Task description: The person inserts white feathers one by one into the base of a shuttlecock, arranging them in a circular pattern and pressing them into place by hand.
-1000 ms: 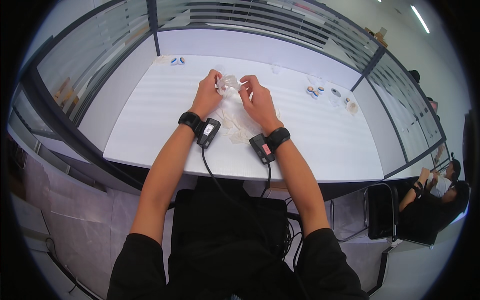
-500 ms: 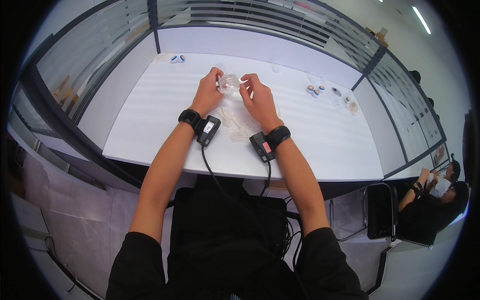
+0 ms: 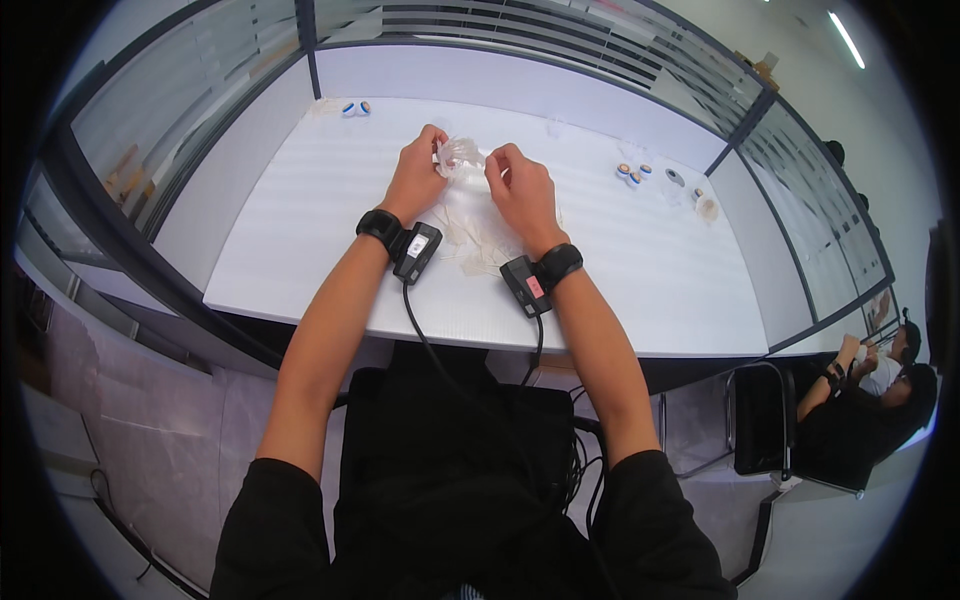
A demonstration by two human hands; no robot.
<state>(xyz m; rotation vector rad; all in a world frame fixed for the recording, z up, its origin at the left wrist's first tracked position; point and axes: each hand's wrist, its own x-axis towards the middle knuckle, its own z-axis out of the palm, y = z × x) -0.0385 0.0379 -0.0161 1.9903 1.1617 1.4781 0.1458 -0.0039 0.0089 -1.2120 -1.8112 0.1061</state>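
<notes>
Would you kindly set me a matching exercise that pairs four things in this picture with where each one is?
Things:
1. clear crumpled plastic
2. pair of blue-and-white round pieces
3. pale flat scraps
4. black chair

Places:
A. near the far left corner of the desk
B. off the desk, at the right
C. held in the left hand
D. lying on the middle of the desk

Pairs: 1-C; 2-A; 3-D; 4-B

Bright, even indoor light in my remote view: 1 lit ceiling tube (image 3: 846, 40) at upper right, soft pale bands on the white tabletop (image 3: 650, 290). Fisheye distortion bows the partition frame (image 3: 85, 185); black vignetting rings the margins; the translucent plastic (image 3: 458, 157) looks washed out.
</notes>
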